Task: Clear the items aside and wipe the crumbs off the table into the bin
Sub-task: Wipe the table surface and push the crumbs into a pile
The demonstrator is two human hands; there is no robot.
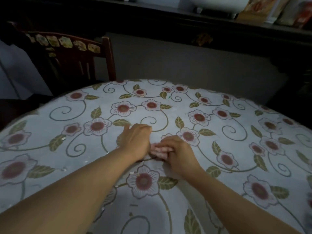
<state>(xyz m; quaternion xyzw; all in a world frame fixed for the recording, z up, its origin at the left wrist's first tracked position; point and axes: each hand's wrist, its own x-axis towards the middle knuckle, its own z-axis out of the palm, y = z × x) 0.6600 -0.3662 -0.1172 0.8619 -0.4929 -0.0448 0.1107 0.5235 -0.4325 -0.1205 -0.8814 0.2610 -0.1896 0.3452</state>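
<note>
A round table (pixel 236 149) with a pale flower-patterned cover fills the view. Both my hands rest near its middle. My right hand (pixel 179 152) presses a small pink cloth (pixel 156 150) flat against the cover, its fingers curled over the cloth. Just left of it lies my left hand (pixel 135 141), cupped with its edge on the table and touching the cloth's left side. A few small pale crumbs (pixel 63 169) lie on the cover to the left and near the front. No bin shows in the view.
A dark wooden chair (pixel 81 58) stands behind the table at the left. A dark sideboard (pixel 185 26) runs along the back wall, with a white appliance (pixel 219 4) and boxes (pixel 263 9) on it.
</note>
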